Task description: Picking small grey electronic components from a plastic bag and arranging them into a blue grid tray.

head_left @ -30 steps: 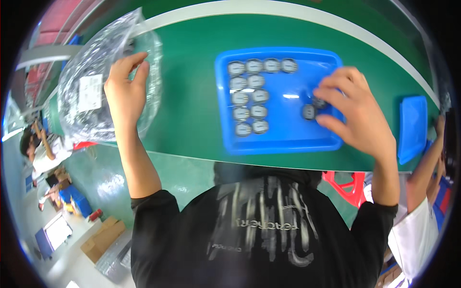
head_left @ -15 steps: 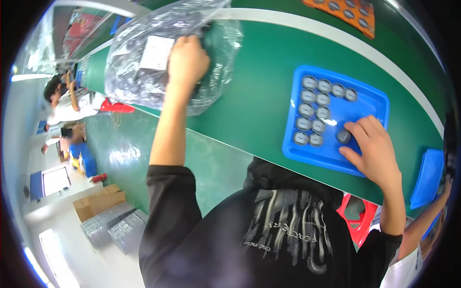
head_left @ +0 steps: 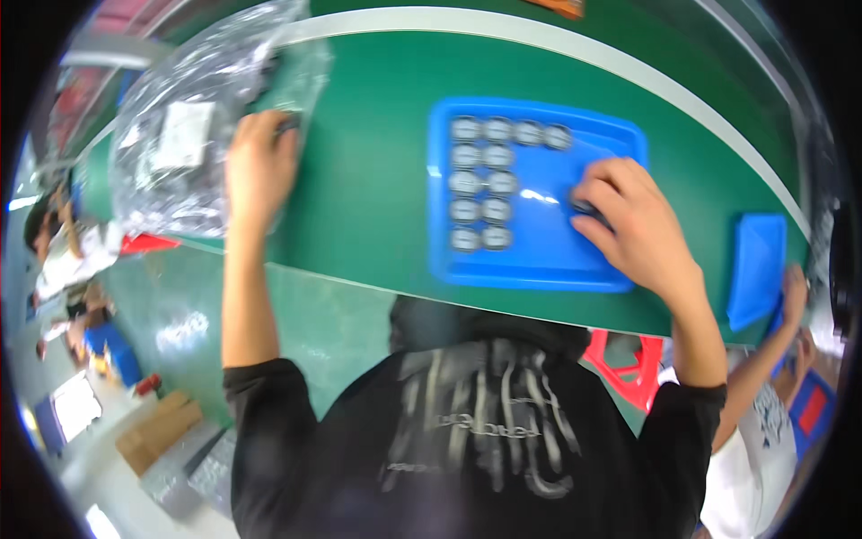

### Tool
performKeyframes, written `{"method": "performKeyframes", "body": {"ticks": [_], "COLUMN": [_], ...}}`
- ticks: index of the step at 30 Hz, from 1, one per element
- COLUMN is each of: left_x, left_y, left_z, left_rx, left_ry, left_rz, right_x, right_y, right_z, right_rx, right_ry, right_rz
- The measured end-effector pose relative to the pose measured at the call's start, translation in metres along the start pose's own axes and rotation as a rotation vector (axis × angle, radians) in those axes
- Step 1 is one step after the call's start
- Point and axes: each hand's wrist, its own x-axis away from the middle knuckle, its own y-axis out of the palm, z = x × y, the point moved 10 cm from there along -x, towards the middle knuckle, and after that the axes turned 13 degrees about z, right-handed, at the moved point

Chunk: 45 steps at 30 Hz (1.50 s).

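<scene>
A blue tray (head_left: 548, 247) lies on the green table, with several round grey-topped parts (head_left: 496, 183) standing in rows along its left and far sides. Over the tray's right part, my right hand (head_left: 633, 220) pinches a dark round part (head_left: 584, 207), mostly covered by the fingers. At the left lies a large clear plastic bag (head_left: 144, 184) with dark contents and a white label. My left hand (head_left: 259, 171) is at the bag's right side, fingers closed on a small dark piece (head_left: 288, 124) whose shape is mostly hidden.
A second blue tray (head_left: 757, 265) sits at the table's right end, beside another person's arm (head_left: 763, 359). Part of an orange tray (head_left: 566, 7) shows at the far edge. Below the table edge is a red stool (head_left: 633, 368); another person (head_left: 72, 234) sits at far left.
The whole view has shifted, so table things appear farther left. My left hand has drawn back toward me with a dark piece in its fingers. My right-hand fingers have closed around the dark round part.
</scene>
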Motion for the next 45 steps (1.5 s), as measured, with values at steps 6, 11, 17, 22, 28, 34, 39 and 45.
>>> {"method": "performKeyframes", "body": {"ticks": [6, 11, 17, 22, 28, 34, 39, 45], "left_x": [-0.021, -0.008, -0.016, -0.011, -0.012, -0.012, -0.013, -0.024], "left_y": [-0.011, -0.023, 0.028, 0.056, 0.06, 0.064, 0.063, 0.055], "left_z": [0.062, 0.226, 0.303, 0.312, 0.312, 0.312, 0.313, 0.292], "left_rx": [0.248, 0.677, 0.772, 0.758, 0.672, 0.684, 0.694, 0.743], "left_ry": [0.052, 0.387, 0.619, 0.646, 0.62, 0.603, 0.607, 0.577], "left_rz": [0.14, 0.057, 0.03, 0.005, -0.01, -0.032, -0.015, -0.059], "right_x": [0.01, 0.008, 0.011, 0.015, 0.01, 0.006, 0.004, 0.001], "right_y": [-0.02, -0.027, -0.021, -0.018, -0.027, -0.031, -0.027, -0.039], "right_z": [0.02, 0.027, 0.024, 0.024, 0.03, 0.048, 0.051, 0.051], "right_rx": [0.298, 0.313, 0.307, 0.367, 0.441, 0.461, 0.301, 0.201], "right_ry": [0.072, 0.08, 0.153, 0.183, 0.185, 0.162, 0.069, 0.099], "right_rz": [0.243, 0.253, 0.17, 0.251, 0.352, 0.351, 0.316, 0.345]}}
